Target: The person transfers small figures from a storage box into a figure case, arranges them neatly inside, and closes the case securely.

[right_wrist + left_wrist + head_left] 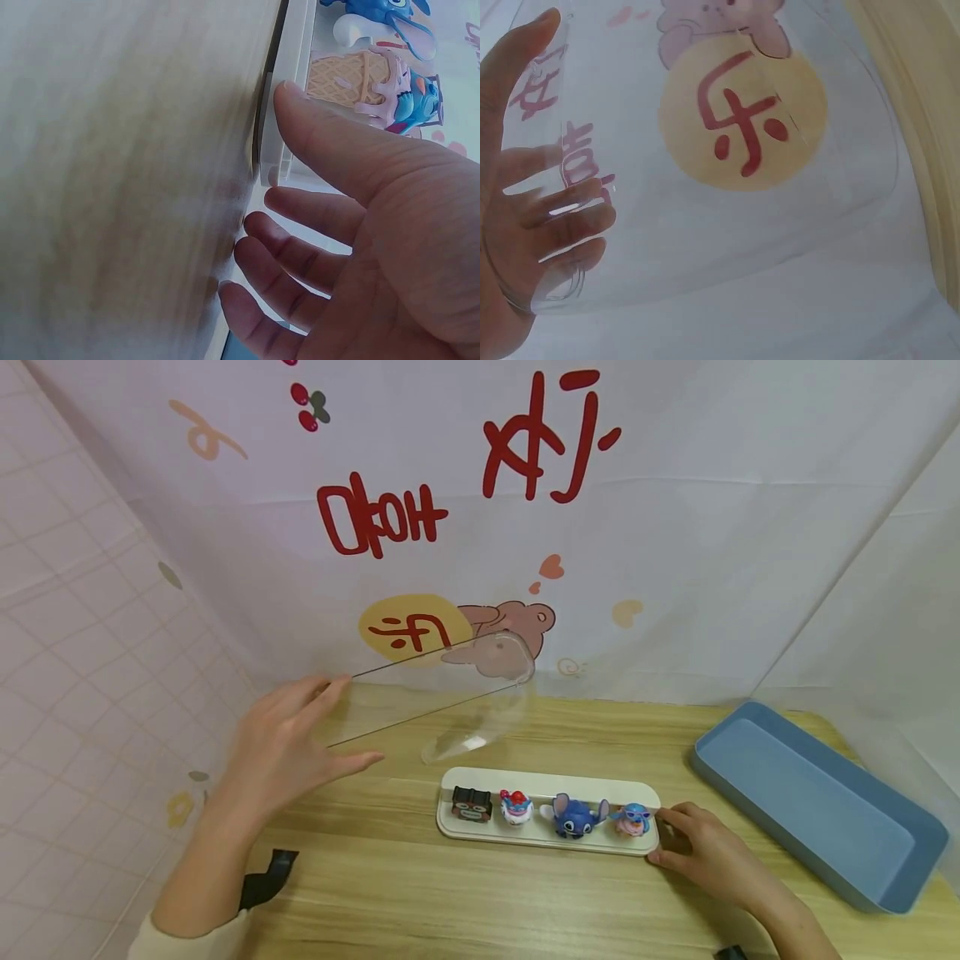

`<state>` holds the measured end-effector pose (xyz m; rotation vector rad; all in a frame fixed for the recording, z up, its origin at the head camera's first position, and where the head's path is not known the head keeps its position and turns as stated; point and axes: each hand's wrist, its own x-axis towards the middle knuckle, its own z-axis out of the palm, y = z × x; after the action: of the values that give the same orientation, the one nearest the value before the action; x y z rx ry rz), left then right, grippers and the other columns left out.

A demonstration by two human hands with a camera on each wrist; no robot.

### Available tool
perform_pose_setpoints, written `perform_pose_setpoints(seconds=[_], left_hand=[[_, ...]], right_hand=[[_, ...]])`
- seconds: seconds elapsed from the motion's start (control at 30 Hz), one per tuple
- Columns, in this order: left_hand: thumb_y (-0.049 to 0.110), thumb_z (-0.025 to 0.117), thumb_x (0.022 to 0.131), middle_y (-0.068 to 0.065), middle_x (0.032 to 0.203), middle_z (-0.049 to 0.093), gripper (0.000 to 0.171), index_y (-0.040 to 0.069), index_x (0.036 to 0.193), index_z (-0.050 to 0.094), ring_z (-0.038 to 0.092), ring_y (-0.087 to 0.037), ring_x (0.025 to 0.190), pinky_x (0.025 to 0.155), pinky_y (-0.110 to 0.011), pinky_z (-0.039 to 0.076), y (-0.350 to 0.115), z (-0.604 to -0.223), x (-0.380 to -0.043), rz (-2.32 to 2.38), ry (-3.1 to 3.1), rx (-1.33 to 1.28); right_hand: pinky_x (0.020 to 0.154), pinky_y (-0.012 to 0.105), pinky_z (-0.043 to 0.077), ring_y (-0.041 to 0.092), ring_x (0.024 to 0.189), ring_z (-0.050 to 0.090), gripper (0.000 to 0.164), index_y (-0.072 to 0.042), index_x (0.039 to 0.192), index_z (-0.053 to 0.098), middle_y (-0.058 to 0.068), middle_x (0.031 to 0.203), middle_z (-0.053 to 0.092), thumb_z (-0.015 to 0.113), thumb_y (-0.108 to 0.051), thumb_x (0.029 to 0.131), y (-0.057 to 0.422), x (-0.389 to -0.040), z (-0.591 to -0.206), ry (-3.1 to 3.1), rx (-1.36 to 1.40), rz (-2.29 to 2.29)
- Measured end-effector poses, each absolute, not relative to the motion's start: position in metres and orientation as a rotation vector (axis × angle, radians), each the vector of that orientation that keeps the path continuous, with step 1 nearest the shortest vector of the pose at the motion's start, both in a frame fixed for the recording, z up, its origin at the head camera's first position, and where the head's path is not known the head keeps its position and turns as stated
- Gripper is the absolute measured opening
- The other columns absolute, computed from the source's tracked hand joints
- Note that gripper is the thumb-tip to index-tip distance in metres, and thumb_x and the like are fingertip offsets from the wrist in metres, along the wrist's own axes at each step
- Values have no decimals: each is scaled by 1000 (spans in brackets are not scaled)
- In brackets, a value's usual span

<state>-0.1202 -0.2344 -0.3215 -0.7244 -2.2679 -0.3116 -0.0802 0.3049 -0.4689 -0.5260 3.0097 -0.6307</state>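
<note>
My left hand (281,752) holds a long clear plastic cover (450,693) by its left end, tilted in the air left of and behind a white display base (551,782). Through the clear plastic, the left wrist view shows several fingers (577,225). On the base stand a black, cookie-like figure (471,806), a white one with a red top (517,808), a blue big-eared one (573,817) and a blue one on an ice cream cone (632,819). At the base's right end, my right hand (712,853) grips the corner between thumb and fingers.
A blue rectangular tray (817,802) lies at the right of the wooden table (360,893). Behind stands a white cloth backdrop (697,527) with red writing and cartoon prints. At the left rises a grid-patterned cloth (82,693).
</note>
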Motion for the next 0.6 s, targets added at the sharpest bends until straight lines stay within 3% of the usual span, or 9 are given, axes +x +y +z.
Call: perform_pose_setpoints(seconds=[0.17,0.4,0.6], left_hand=[[68,85,69,-19,115,71,95,2,135,69,69,-41,95,76,-57,59,-229,-316,-126,-355,-2284,-774],[53,100,53,-19,117,72,101,3,136,69,69,-39,103,84,-56,59,-217,-309,-132,-387,-2315,-846],[51,103,51,-17,120,71,103,6,137,69,69,-36,107,91,-55,57,-204,-303,-133,-423,-2340,-884]], right_hand=[[82,46,56,24,103,64,62,1,126,71,3,114,67,91,-36,81,305,-80,-469,3006,-526,-627],[82,46,56,23,103,64,62,1,127,71,3,114,67,91,-35,81,305,-80,-470,3004,-524,-626],[82,46,56,23,103,64,61,1,127,71,3,113,66,91,-34,81,304,-80,-469,3004,-524,-629]])
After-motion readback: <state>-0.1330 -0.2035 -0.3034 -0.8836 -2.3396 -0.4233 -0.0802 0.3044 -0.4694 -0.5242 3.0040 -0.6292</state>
